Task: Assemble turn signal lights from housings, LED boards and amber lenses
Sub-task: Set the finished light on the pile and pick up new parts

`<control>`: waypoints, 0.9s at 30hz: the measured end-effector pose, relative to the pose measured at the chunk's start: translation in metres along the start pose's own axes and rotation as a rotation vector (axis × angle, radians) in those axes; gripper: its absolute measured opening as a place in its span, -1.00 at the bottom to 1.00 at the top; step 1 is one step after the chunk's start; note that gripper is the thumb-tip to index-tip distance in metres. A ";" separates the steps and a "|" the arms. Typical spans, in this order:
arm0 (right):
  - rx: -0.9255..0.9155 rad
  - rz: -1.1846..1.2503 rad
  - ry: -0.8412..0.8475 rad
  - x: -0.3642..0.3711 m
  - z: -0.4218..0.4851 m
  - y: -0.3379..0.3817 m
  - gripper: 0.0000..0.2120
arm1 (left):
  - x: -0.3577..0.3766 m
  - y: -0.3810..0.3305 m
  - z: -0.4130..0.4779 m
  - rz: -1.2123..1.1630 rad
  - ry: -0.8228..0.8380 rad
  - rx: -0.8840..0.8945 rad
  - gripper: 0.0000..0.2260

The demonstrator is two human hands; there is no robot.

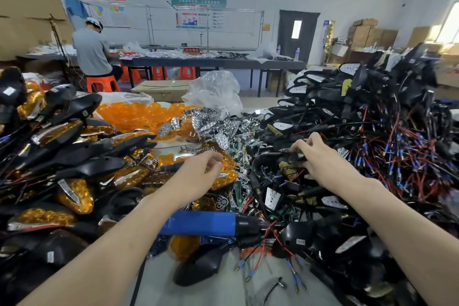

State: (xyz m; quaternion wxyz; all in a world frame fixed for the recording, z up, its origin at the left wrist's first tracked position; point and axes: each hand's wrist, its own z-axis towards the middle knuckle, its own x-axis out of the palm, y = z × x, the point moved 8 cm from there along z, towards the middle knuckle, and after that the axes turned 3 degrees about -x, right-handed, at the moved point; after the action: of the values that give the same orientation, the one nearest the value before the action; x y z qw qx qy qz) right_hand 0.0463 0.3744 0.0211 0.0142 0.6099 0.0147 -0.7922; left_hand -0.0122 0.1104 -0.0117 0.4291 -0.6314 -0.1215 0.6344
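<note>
Head camera showed the right hand point(323, 159) pinching a black plastic housing point(297, 156) at the wired heap point(372, 126), the left hand point(198, 176) curled over an amber plastic lens point(224, 177), its grip impossible to tell. Finished black-and-amber lights point(74, 156) piled left suggested many done, this one barely begun.

Glossy amber plastic lenses point(139, 114) (translucent); matt black housings point(298, 232).

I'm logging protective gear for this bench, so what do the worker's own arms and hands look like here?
Both arms are bare all the way to the bottom edge of the picture, with no sleeves in view. The left hand and the right hand wear no gloves, and no watch, ring or wristband shows on either.
</note>
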 end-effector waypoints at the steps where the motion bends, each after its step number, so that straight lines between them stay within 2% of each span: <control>1: 0.000 0.037 -0.021 -0.006 -0.001 0.001 -0.64 | 0.000 -0.003 -0.001 -0.014 -0.003 0.004 -0.81; 7: -0.100 0.272 -0.293 -0.076 0.002 0.038 -0.80 | -0.007 -0.028 -0.007 -0.125 -0.036 0.033 -0.84; 10: -0.106 0.413 -0.378 -0.119 0.007 0.063 -0.81 | -0.010 -0.046 -0.011 -0.220 -0.053 0.052 -0.82; 13: -0.189 0.533 -0.459 -0.164 0.002 0.095 -0.79 | -0.014 -0.060 -0.017 -0.254 -0.097 0.072 -0.78; 17: -0.350 0.827 -0.638 -0.225 -0.016 0.132 -0.83 | -0.014 -0.072 -0.030 -0.338 -0.129 0.085 -0.73; 20: -0.432 1.170 -0.723 -0.257 -0.025 0.141 -0.86 | -0.016 -0.079 -0.044 -0.517 -0.160 0.063 -0.74; 23: -0.312 1.459 -0.729 -0.254 -0.022 0.127 -0.93 | -0.023 -0.085 -0.062 -0.723 -0.173 0.059 -0.77; 26: -0.036 1.712 -0.677 -0.203 -0.020 0.104 -0.92 | -0.011 -0.085 -0.080 -0.940 0.031 -0.035 -0.64; 27: 0.054 1.793 -0.644 -0.177 -0.022 0.098 -0.94 | -0.004 -0.083 -0.087 -0.948 0.099 -0.060 -0.61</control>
State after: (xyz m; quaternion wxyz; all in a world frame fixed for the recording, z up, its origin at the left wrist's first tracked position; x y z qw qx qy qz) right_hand 0.1166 0.2784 0.1861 0.6056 0.1466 -0.4813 -0.6165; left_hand 0.0984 0.1238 0.0343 0.6580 -0.5481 -0.3938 0.3340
